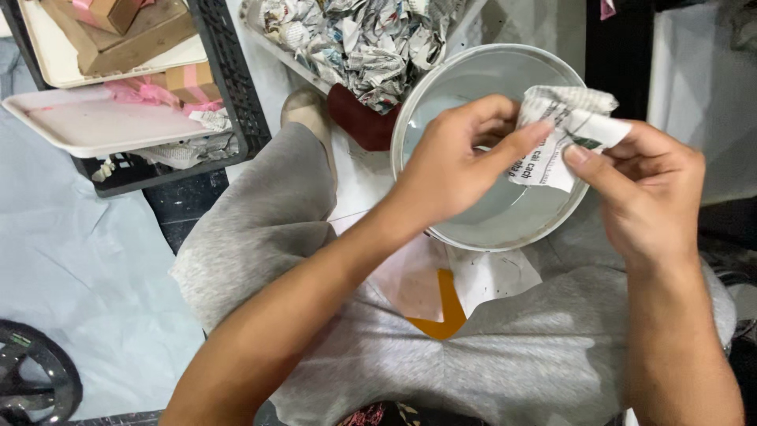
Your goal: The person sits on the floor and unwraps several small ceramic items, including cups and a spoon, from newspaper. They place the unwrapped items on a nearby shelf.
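Both hands pinch one newspaper scrap [564, 138] over the bowl's [441, 83] right rim: left hand [453, 166] with thumb and forefinger closed on its left edge, right hand [643, 189] gripping its right edge. Crumpled newspaper [355, 43] fills a tray [272, 43] beyond; a crate [236, 95] sits far left.
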